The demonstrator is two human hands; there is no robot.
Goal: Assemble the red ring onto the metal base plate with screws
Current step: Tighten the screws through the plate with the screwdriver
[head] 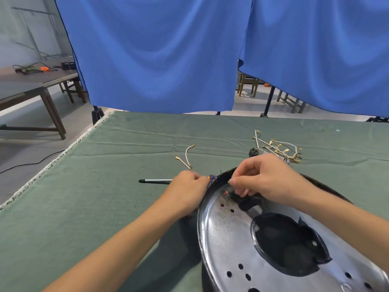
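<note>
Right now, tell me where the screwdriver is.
In the head view the screwdriver lies on the green cloth, left of the metal base plate; its handle end is under the left hand and its tip points left.

Blue curtains (160, 60), grey floor (27, 152)

1. Lighting: bright, even, diffuse.
2. Shadows: soft, beneath both forearms.
3. Glare: broad sheen on the metal base plate (227, 234).
4. Distortion: wide-angle bending at edges.
5. Focus: slightly soft overall.

Blue curtain (160, 60), green tablecloth (105, 197), silver base plate (227, 234) with black holes
</note>
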